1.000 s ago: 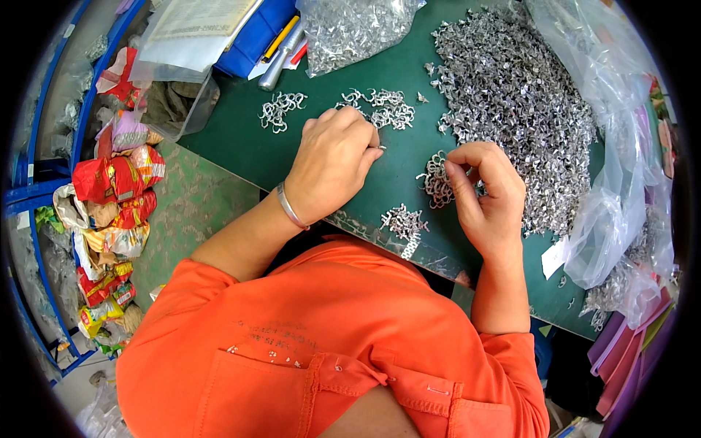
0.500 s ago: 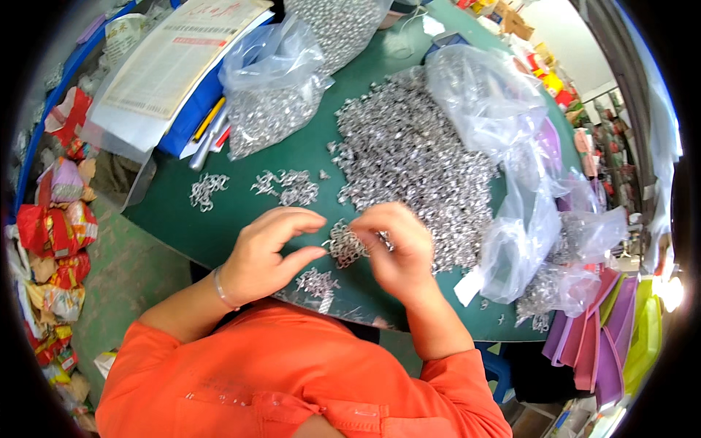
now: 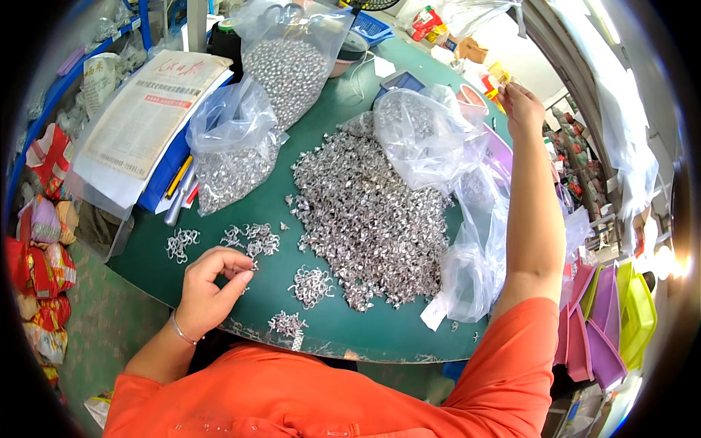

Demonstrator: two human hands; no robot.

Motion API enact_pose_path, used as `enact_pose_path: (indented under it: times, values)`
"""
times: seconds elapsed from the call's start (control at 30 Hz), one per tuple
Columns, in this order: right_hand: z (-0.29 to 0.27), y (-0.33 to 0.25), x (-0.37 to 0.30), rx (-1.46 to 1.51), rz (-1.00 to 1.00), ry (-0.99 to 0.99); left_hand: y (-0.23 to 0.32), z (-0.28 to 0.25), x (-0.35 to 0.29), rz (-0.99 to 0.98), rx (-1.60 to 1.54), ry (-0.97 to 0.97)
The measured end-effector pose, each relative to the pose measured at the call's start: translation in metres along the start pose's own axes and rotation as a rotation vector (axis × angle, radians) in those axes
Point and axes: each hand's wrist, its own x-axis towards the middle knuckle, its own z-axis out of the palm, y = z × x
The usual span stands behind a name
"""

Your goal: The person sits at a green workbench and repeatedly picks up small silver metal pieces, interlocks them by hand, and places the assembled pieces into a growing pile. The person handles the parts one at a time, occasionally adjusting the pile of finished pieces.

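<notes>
My left hand (image 3: 210,289) is at the front left of the green table (image 3: 285,182), thumb and forefinger pinched on a small silver metal piece (image 3: 253,266). Just beyond it lies a small pile of silver hook-like pieces (image 3: 260,239), with another such pile (image 3: 182,244) farther left. My right hand (image 3: 523,111) is stretched out to the far right, beyond the clear bags, its fingers curled together; what they hold, if anything, is too small to make out. A large heap of small silver metal parts (image 3: 365,226) covers the middle. Two smaller piles (image 3: 312,286) (image 3: 286,323) lie near the front edge.
Clear bags of silver parts (image 3: 237,171) and silver beads (image 3: 288,77) stand at the back left. Beside them are a newspaper (image 3: 150,109) on a blue bin and some pens (image 3: 179,179). Crumpled clear bags (image 3: 431,150) line the heap's right; purple and green trays (image 3: 606,314) hang off the right.
My right hand has gone from the small pile in front to the far right. My left hand has shifted left and closed its fingertips. The view has tilted up.
</notes>
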Motion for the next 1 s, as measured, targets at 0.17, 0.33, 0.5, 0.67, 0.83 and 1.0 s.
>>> enact_pose_path:
  times: [0.17,0.33,0.5,0.67,0.83,1.0]
  values:
    - [0.008,0.023,0.041,0.124,0.092,-0.057,-0.002,-0.011,-0.005,-0.014,0.038,0.026]
    - [0.009,0.004,0.006,-0.487,-0.573,-0.266,-0.008,-0.034,-0.001,-0.138,0.176,0.075]
    - [0.055,-0.044,-0.218,-0.099,-0.617,-0.424,-0.007,-0.036,0.01,-0.01,0.359,0.056]
    - [0.096,0.009,-0.352,-0.305,-0.586,-1.116,-0.032,-0.015,0.015,0.282,0.666,0.038]
    - [0.107,0.053,-0.384,-0.393,-0.368,-1.16,-0.035,-0.005,0.015,0.233,0.53,-0.029]
    - [0.109,0.06,-0.382,-0.414,-0.376,-1.103,-0.026,-0.011,0.01,0.142,0.501,-0.032]
